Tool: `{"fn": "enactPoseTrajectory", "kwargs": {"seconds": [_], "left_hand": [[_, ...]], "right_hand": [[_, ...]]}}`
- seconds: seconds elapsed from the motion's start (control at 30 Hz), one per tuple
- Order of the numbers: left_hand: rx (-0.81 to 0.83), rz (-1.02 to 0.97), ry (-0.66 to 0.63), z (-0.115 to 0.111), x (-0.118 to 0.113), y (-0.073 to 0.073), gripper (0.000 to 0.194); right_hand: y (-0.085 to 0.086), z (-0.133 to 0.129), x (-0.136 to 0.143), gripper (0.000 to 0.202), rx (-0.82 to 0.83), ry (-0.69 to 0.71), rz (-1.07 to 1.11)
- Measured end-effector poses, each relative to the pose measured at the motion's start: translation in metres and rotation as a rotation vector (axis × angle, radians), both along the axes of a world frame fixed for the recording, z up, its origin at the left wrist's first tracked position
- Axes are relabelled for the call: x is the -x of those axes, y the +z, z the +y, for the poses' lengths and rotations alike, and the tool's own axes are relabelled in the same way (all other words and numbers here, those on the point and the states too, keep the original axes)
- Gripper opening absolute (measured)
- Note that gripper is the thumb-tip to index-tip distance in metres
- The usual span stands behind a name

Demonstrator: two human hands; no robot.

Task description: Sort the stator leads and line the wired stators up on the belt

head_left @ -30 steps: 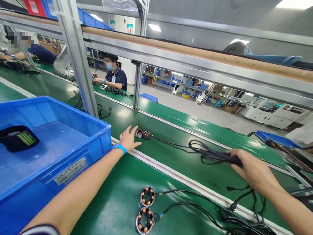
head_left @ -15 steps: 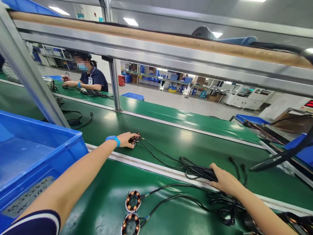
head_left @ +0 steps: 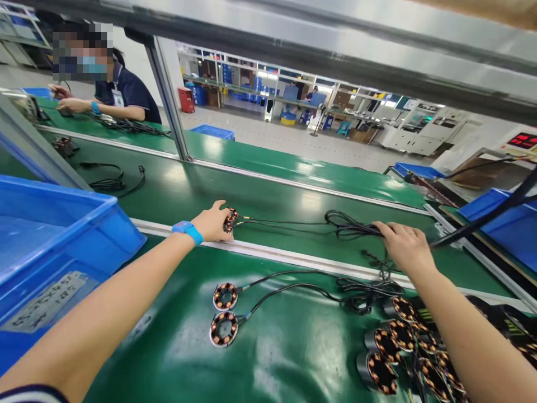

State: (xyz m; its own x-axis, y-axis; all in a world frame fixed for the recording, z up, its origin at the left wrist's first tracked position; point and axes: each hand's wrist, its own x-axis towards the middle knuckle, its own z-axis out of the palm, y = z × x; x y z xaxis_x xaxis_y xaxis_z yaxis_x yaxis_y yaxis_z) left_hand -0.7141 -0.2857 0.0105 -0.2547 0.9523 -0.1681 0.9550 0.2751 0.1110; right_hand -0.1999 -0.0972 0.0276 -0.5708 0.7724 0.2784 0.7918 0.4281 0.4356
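Note:
On the far side of the white rail, my left hand (head_left: pixel 212 223) is closed around copper-wound stators (head_left: pixel 230 220), which its fingers partly hide. Thin leads run from them to a looped black cable bundle (head_left: pixel 350 225). My right hand (head_left: pixel 406 243) grips that bundle, holding it above the green belt with plug ends dangling beneath. Nearer me, two ring-shaped stators, an upper one (head_left: pixel 225 296) and a lower one (head_left: pixel 224 329), lie on the green mat with their black cables (head_left: pixel 364 292) coiled to the right.
A blue bin (head_left: pixel 62 235) stands at the left. Several stators (head_left: pixel 380 372) are grouped under my right forearm. Another black cable (head_left: pixel 111 179) lies on the belt near a metal post (head_left: pixel 168 101). Across the line sits a co-worker (head_left: pixel 126 92) handling cables.
My right hand has raised the cable bundle and moved it away from me, so the leads are drawn straighter. My left hand stays at the stators, shifted slightly right. The view has tilted down.

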Motion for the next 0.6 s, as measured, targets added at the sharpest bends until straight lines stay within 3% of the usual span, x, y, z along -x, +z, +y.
{"fn": "enactPoseTrajectory", "kwargs": {"seconds": [0.13,0.2,0.27,0.4,0.5,0.6], "left_hand": [[0.011,-0.07,-0.001,-0.056,-0.035,-0.012,0.077],[0.026,-0.109,0.01,-0.077,-0.049,-0.018,0.073],[0.025,-0.136,0.033,-0.092,-0.059,-0.021,0.069],[0.004,-0.18,0.08,-0.113,-0.07,-0.019,0.061],[0.002,-0.232,0.109,-0.126,-0.078,-0.015,0.059],[-0.008,-0.292,0.114,-0.138,-0.085,-0.013,0.061]], "right_hand": [[-0.05,-0.015,-0.021,0.054,0.591,-0.103,0.026],[-0.068,-0.021,-0.027,0.066,0.751,-0.143,0.158],[-0.076,-0.024,-0.03,0.075,0.795,-0.173,0.309],[-0.076,-0.021,-0.028,0.093,0.816,-0.277,0.46],[-0.075,-0.009,-0.025,0.104,0.869,-0.323,0.454],[-0.073,-0.001,-0.017,0.1,0.883,-0.319,0.375]]}}
